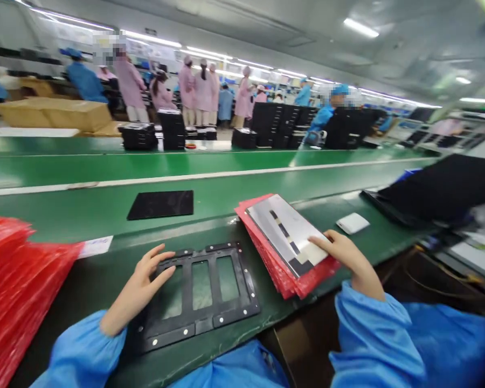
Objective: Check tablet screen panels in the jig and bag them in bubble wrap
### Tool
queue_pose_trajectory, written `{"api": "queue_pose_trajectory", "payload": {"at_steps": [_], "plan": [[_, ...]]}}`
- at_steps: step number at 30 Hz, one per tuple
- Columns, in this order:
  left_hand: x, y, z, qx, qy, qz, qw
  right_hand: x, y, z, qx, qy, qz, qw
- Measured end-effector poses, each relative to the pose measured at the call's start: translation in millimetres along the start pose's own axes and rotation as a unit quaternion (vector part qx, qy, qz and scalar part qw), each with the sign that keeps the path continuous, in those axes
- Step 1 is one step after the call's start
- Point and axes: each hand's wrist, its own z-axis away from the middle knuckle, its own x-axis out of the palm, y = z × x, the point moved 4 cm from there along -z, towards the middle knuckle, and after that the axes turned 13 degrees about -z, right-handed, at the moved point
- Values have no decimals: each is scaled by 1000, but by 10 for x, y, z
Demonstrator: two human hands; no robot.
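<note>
My left hand (143, 283) is open, thumb and fingers apart, at the upper left corner of a black rectangular frame (248, 288). The frame has three window-like openings and small white dots along its border. To its right, a silver-backed flat screen panel (283, 221) lies tilted on a stack of red bubble bags (267, 264). A dark strip and a black patch show on the panel's back. My right hand (345, 253) grips the panel's right edge, its thumb side on the top face; the other fingers are partly hidden.
A dark flat panel (161, 205) lies beyond the frame on the green bench. Red bubble bags (20, 285) are heaped at left beside a white label (96, 247). A small white object (352, 223) sits at right, near black sheeting (440, 188). Black stacked trays (272, 124) and people stand farther back.
</note>
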Motion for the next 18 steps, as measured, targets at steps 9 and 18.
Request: {"api": "queue_pose_trajectory", "payload": {"at_steps": [9,18], "plan": [[-78,168,51,-56,-23,68,996,-12,-316,317,21,73,-381,922],[-305,154,79,97,-46,119,987,1193,-884,1330,202,-227,-541,784]]}}
